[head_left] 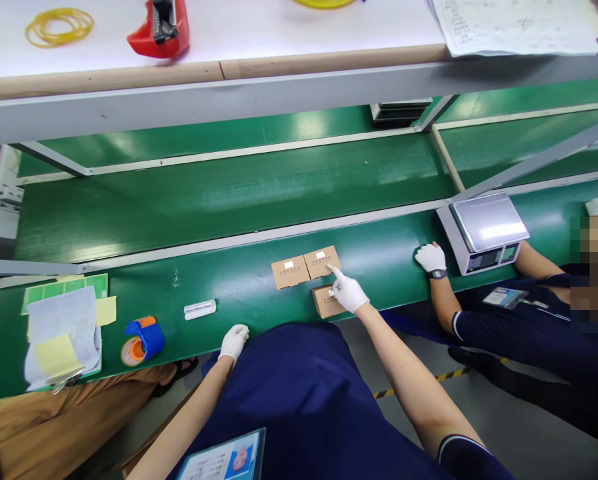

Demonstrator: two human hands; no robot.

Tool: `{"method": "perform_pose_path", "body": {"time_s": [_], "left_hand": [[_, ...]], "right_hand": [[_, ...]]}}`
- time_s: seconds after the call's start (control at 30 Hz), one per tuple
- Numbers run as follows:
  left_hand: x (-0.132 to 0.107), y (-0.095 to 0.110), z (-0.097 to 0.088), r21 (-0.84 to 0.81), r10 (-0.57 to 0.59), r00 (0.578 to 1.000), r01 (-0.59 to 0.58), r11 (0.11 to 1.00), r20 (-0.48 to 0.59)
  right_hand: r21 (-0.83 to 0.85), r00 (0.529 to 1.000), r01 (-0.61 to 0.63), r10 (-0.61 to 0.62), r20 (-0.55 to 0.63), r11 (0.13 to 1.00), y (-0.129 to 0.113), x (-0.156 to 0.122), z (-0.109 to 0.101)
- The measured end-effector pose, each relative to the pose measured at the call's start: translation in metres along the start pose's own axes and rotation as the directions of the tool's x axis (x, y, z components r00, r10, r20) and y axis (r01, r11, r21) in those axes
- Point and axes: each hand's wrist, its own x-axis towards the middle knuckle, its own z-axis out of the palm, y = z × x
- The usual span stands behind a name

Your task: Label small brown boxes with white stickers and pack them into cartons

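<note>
My right hand [349, 293], in a white glove, stretches its index finger to the front edge of a small brown cardboard box [321, 260]. Its other fingers are curled above a brown carton [325, 309] nearer to me; whether they touch it I cannot tell. A similar cardboard box [289, 273] lies flush against the left side of the first. Each of these boxes carries a white label. My left hand [235, 343], also gloved, rests loosely closed at the bench's front edge, with nothing visible in it. Left of it lies a small white-and-clear case [199, 309].
Left on the green bench [259, 300] are a blue tape dispenser [151, 338] and a clipboard with papers [66, 333]. A weighing scale [486, 230] stands right, beside a co-worker's gloved hand [431, 257]. Overhead, a shelf [269, 33] holds a red tape dispenser [161, 30].
</note>
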Motion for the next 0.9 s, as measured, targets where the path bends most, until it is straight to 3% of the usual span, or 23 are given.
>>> {"method": "perform_pose_path", "body": {"time_s": [0.13,0.27,0.4,0.5,0.73,0.9], "left_hand": [[-0.001,0.002,0.000,0.006,0.002,1.000,-0.002,1.000,0.000],[-0.003,0.003,-0.001,0.013,0.008,1.000,-0.008,1.000,0.004],[-0.005,0.003,-0.001,0.019,0.015,1.000,-0.015,1.000,0.007],[-0.006,0.005,-0.001,0.031,0.019,1.000,-0.019,0.999,0.008],[-0.011,0.017,0.000,0.086,0.088,0.996,-0.090,0.992,0.020],[-0.018,0.064,0.006,0.136,0.268,0.963,-0.271,0.953,0.035]], "right_hand": [[-0.090,1.000,-0.008,0.010,0.025,0.996,-0.011,-0.002,0.003],[-0.168,0.994,-0.073,0.058,-0.087,0.983,-0.015,-0.006,0.004],[-0.097,0.951,-0.244,0.219,-0.220,0.965,0.002,-0.013,-0.002],[0.018,0.934,-0.260,0.256,-0.250,0.965,0.017,-0.020,-0.003],[0.171,0.919,-0.157,0.207,-0.336,0.973,0.007,-0.036,0.041],[0.239,0.927,-0.148,0.218,-0.304,0.960,-0.018,-0.030,0.071]]}}
